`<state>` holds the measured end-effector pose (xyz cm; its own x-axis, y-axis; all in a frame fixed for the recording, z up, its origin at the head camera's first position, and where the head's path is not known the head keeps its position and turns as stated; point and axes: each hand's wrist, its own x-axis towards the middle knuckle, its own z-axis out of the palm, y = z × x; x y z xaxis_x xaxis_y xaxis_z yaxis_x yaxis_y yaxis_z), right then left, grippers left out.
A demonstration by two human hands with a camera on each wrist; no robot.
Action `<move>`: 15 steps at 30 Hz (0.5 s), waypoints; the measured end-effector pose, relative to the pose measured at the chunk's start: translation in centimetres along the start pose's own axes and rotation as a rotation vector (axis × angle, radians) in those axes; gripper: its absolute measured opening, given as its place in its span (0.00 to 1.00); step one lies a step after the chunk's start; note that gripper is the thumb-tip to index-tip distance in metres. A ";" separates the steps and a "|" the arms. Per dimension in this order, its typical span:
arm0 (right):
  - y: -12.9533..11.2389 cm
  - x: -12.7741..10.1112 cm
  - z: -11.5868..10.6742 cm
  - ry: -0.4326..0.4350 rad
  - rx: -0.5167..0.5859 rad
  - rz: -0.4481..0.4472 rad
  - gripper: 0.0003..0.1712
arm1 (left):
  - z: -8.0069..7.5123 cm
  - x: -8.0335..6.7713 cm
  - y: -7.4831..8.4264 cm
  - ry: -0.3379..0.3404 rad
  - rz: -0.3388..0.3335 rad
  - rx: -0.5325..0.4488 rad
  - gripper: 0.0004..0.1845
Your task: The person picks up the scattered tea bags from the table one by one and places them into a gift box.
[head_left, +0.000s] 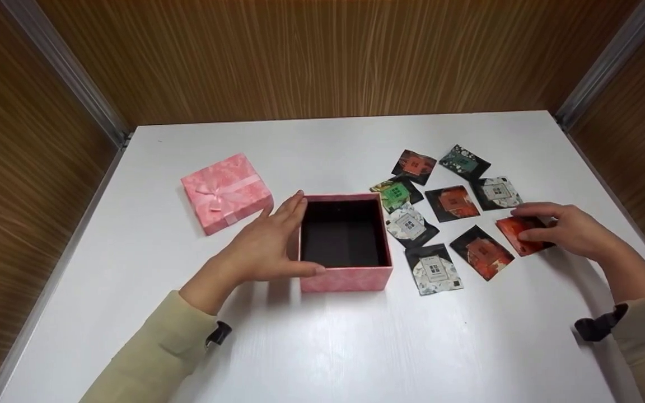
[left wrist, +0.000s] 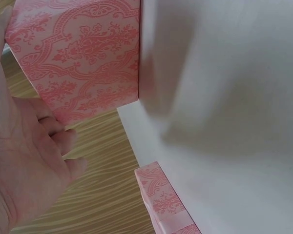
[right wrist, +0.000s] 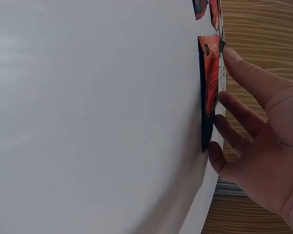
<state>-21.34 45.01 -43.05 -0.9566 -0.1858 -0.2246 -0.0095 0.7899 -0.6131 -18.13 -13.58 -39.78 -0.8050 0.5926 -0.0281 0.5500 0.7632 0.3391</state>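
Nearest are two pale sleeves, one coming in at each near corner of the white table (head_left: 322,347). Each wrist wears a dark strap.

The left hand (head_left: 263,246) lies against the left wall of the open pink box (head_left: 346,278). Its fingers are straight along that wall and its thumb runs along the near edge, so it steadies the box rather than gripping it. The box stands at the middle of the table, and its dark inside shows nothing in it.

To the right, the right hand (head_left: 566,228) rests on a red sachet (head_left: 518,232) near the table's right edge. The fingers are laid over the sachet's far side and the thumb is at its near side. The sachet looks flat on the table, not lifted. Whether the fingers have truly pinched it, I cannot tell.

Between that hand and the box lie the other sachets, eight by my count. A white one (head_left: 434,270) is nearest. A dark red one (head_left: 482,252) lies just right of it, and the rest fan away toward the far right.

Farther off on the left sits the pink lid (head_left: 226,192) with its bow, well apart from the box.

My judgement is that the packing has barely begun. The lid is off and the box is held ready, but every sachet is still outside it.
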 end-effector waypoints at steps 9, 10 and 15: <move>0.3 0.3 0.5 0.001 -0.055 -0.057 0.33 | 0.0 0.0 -0.1 -0.012 -0.005 -0.007 0.71; 0.3 0.4 0.6 0.006 -0.061 -0.060 0.34 | 0.0 0.0 -0.1 -0.013 -0.008 -0.009 0.71; 0.1 0.6 0.6 0.010 -0.086 -0.046 0.38 | -0.1 -0.1 -0.1 -0.020 -0.023 -0.008 0.72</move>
<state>-21.76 44.61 -43.73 -0.9574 -0.2177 -0.1900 -0.0782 0.8282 -0.5549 -18.13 -13.67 -39.73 -0.8126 0.5802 -0.0543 0.5298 0.7744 0.3458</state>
